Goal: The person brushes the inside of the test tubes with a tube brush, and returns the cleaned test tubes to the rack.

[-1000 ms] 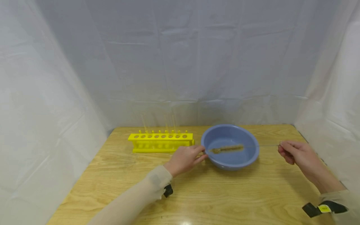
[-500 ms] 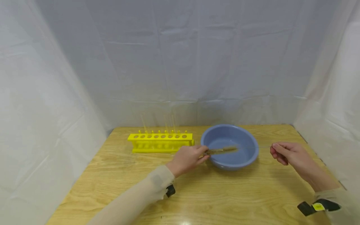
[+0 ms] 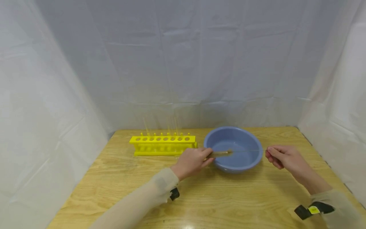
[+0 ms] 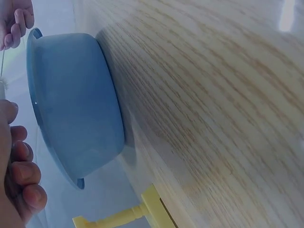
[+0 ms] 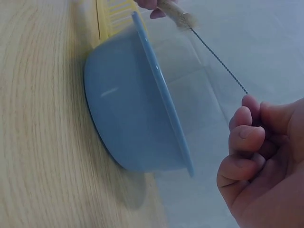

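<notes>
My left hand (image 3: 192,162) grips a clear test tube (image 3: 218,154), held nearly level over the left side of a blue basin (image 3: 235,170). Brown bristles of a test tube brush (image 5: 186,21) fill the tube, and a small tuft sticks out at its mouth. From there a thin twisted wire handle (image 5: 218,59) runs across the basin. Thumb and fingertips of my right hand (image 3: 283,157) pinch that wire's end, just beyond the basin's right rim. The tube's closed end is hidden by my left hand.
A yellow test tube rack (image 3: 163,139) stands left of the basin, with several clear test tubes (image 3: 146,125) upright in or behind it. Rack and basin sit on a wooden table (image 3: 217,200). White sheeting (image 3: 183,63) hangs behind and at both sides.
My right hand has moved left, and the brush bristles have slid from over the basin into the test tube. My left hand has shifted very slightly right.
</notes>
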